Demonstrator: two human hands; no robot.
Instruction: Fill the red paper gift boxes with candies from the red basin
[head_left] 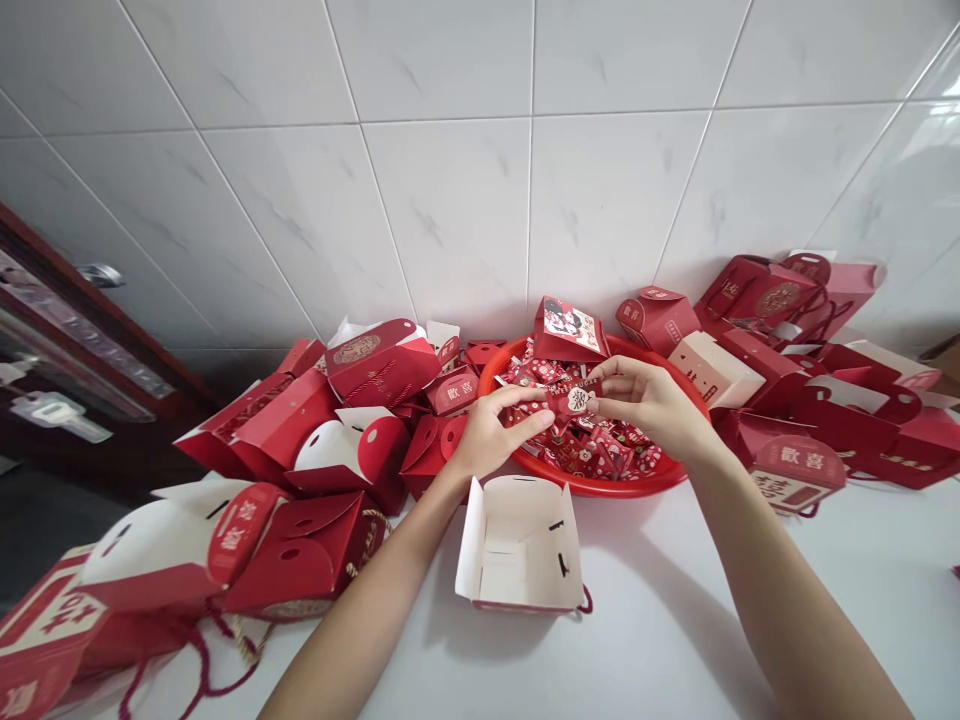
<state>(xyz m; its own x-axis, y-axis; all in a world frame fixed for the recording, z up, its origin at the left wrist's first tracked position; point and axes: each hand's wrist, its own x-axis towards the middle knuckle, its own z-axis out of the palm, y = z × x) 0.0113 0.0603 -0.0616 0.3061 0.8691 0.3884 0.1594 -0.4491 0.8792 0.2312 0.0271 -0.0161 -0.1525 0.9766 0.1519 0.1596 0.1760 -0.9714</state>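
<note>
Both my hands are over a red plastic basin (637,488) heaped with small red wrapped candies (585,455). Between them is a small dark-red candy packet (571,398) with white lettering. My right hand (651,405) pinches its right edge between thumb and fingers. On the other side, my left hand (501,428) is closed at the packet's left edge, thumb and fingertips against it. Nearer to me stands an open gift box (517,550), white inside and with a red cord at its right; its inside shows nothing in it.
Red gift boxes crowd the left, among them a closed one (300,555) and a white-flapped one (161,535). More boxes (795,470) pile up at the right. One printed box (570,330) rests at the basin's back rim. A tiled wall (450,220) bounds the white table (637,640).
</note>
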